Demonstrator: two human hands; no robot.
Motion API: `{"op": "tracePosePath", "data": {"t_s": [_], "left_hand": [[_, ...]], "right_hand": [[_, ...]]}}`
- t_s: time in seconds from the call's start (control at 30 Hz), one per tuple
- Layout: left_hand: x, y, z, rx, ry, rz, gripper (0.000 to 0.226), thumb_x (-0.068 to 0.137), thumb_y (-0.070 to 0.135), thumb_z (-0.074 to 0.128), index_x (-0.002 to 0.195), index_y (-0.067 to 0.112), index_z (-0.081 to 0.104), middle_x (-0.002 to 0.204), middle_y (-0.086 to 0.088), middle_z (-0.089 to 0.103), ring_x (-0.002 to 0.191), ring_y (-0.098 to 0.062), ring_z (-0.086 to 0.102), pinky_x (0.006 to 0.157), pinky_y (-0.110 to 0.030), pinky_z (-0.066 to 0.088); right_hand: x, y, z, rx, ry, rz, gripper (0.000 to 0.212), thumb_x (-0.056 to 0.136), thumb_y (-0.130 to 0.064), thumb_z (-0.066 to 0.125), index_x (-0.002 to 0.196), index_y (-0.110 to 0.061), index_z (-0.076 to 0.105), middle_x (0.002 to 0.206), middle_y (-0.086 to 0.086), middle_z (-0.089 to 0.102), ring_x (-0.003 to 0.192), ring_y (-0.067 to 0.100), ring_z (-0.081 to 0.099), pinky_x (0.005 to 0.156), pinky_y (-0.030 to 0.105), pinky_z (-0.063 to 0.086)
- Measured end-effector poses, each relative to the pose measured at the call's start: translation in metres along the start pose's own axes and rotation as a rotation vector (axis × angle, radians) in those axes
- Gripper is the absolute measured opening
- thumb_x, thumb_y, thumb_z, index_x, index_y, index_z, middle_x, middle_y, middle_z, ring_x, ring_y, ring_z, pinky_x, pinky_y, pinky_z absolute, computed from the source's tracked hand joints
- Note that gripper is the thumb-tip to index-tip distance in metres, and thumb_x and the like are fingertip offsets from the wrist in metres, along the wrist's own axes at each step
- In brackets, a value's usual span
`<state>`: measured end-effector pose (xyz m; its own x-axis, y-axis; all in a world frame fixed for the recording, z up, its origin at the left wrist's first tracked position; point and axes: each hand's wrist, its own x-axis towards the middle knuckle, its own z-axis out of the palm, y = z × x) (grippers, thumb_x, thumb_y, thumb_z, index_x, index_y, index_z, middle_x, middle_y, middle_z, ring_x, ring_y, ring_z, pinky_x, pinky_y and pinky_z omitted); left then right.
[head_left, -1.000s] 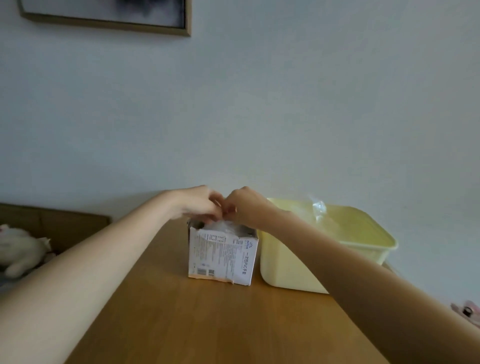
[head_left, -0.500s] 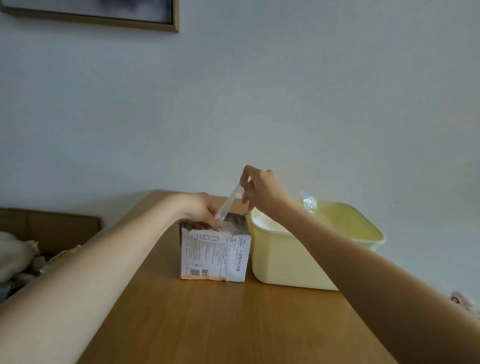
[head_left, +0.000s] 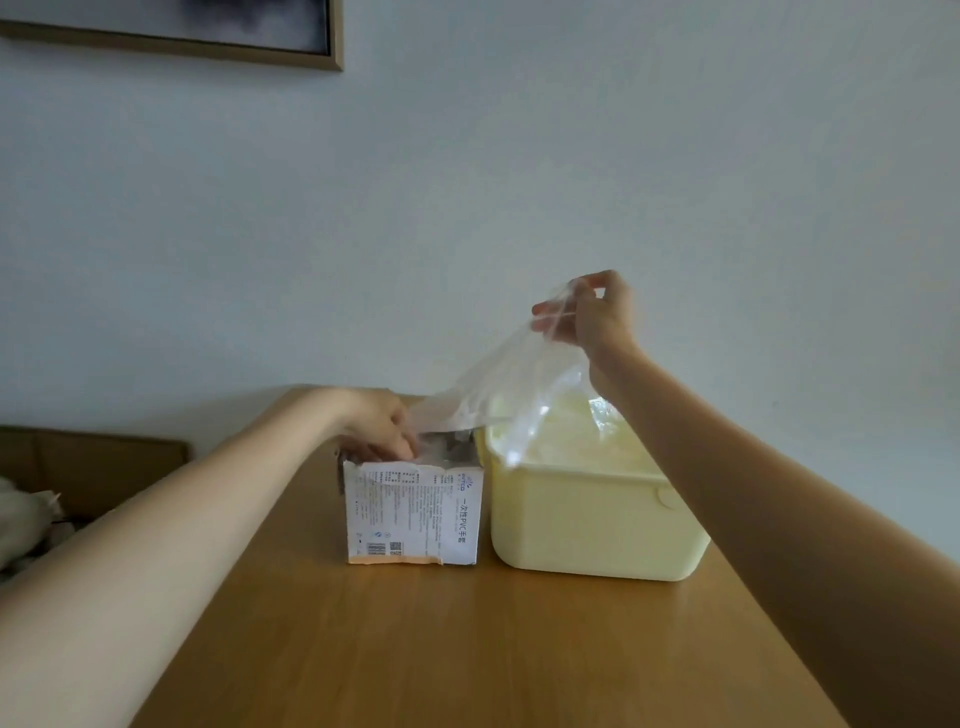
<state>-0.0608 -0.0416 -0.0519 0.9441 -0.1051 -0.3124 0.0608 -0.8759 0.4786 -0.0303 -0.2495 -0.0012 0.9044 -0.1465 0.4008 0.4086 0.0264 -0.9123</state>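
Head view. A pale wall (head_left: 571, 182) fills the upper two thirds of the frame. A wooden tabletop (head_left: 467, 649) spreads across the lower third, with both bare forearms reaching in from the lower corners.

Right of centre a pale yellow plastic bin (head_left: 587, 525) stands upright on the tabletop, open at the top. Just beside its left wall, and seemingly touching it, stands a white printed carton (head_left: 415, 514) with a torn-open top, at the centre of the frame.

A sheet of clear plastic film (head_left: 498, 384) stretches diagonally from the carton's open top, up and to the right, over the bin's near left corner. Its lower end is at the carton's opening; whether it is free of the carton cannot be told.

The right grip (head_left: 597, 317), raised above the bin right of centre, pinches the film's upper end between thumb and fingertips. The left grip (head_left: 379, 426), at the centre, holds the top left edge of the carton with its fingers curled over the rim.

A framed picture (head_left: 322, 54) hangs at the upper left. At the left edge are a brown cardboard panel (head_left: 93, 467) and a white soft object (head_left: 21, 525), too blurred to identify.
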Motion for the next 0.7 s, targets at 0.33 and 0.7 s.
{"op": "tracePosePath", "data": {"t_s": [0.33, 0.7], "left_hand": [[-0.008, 0.061, -0.021, -0.890, 0.130, 0.370, 0.041, 0.085, 0.046, 0.062, 0.112, 0.015, 0.062, 0.114, -0.004, 0.064, 0.100, -0.020, 0.061, 0.086, -0.028, 0.048], [0.007, 0.102, 0.006, -1.122, 0.303, 0.421, 0.014, 0.091, 0.016, 0.061, 0.080, 0.008, 0.057, 0.076, -0.006, 0.062, 0.051, -0.008, 0.064, 0.053, -0.019, 0.055]], "right_hand": [[0.001, -0.004, 0.008, -0.335, -0.110, -0.222, 0.017, 0.096, -0.009, 0.032, 0.084, -0.013, 0.043, 0.055, 0.005, 0.060, 0.026, 0.011, 0.036, 0.035, 0.018, 0.029], [0.000, -0.021, -0.042, -0.354, -0.455, 0.230, 0.034, 0.090, -0.039, 0.057, 0.099, -0.008, 0.063, 0.081, 0.006, 0.063, 0.064, 0.016, 0.059, 0.059, 0.026, 0.048]]}}
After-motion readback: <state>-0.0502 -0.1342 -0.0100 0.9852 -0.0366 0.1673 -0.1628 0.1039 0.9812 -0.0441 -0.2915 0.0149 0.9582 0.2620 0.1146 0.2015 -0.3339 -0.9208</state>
